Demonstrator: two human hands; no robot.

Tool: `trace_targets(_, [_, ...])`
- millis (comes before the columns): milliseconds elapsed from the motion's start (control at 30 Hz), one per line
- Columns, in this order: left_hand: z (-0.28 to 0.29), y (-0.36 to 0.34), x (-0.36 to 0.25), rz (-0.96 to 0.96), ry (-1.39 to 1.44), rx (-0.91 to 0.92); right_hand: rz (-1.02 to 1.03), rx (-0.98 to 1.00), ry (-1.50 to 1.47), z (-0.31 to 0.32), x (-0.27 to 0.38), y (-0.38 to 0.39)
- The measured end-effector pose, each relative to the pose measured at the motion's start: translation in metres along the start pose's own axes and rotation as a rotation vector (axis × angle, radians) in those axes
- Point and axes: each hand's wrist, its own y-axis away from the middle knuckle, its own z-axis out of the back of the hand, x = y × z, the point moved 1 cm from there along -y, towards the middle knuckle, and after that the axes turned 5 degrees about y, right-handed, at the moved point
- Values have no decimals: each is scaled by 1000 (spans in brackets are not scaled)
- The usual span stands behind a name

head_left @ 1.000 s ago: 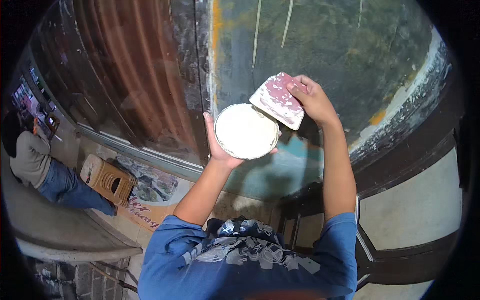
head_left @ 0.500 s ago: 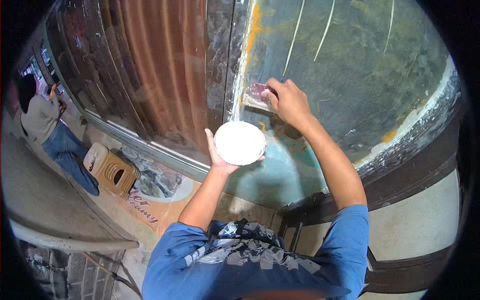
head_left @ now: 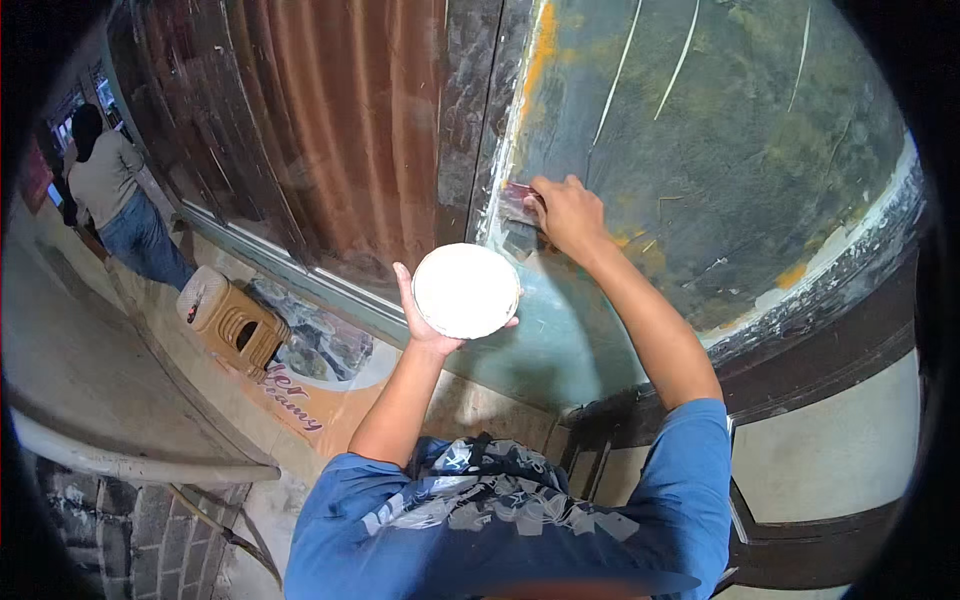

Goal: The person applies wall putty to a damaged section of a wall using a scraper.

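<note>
My left hand (head_left: 427,325) holds a round white bowl (head_left: 466,291) from beneath and its left side, with the thumb along the rim. The bowl's top is so bright that its contents cannot be made out. My right hand (head_left: 570,214) pinches a flat reddish putty scraper (head_left: 521,196) by one edge. The scraper lies against the grey-green wall panel (head_left: 730,150), close to the whitish strip (head_left: 500,165) along the panel's left side. Its working edge is partly hard to see. The bowl is below and left of the scraper.
A dark wooden frame (head_left: 470,110) and a glazed pane with brown curtains (head_left: 340,130) stand left of the panel. A tan plastic stool (head_left: 240,325) is on the printed floor sheet (head_left: 310,410). Another person (head_left: 125,190) stands at far left. A pale pipe (head_left: 150,462) runs at lower left.
The view has shifted, moving the wall rightward in the picture. My right hand and the scraper have moved slightly left and down along the panel. The other person has turned away.
</note>
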Motion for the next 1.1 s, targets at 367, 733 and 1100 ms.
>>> trace_targets(367, [-8,19,-7,-30,43,-58,8,-74,35,-9,-4,11])
trace_targets(733, [-13,20,-9,-13,-12,-17,11,-134,13,-18,-3,20])
trace_targets(1100, [-14,19,-7,6,-21,-21,30,-223,-46,-26,-4,32])
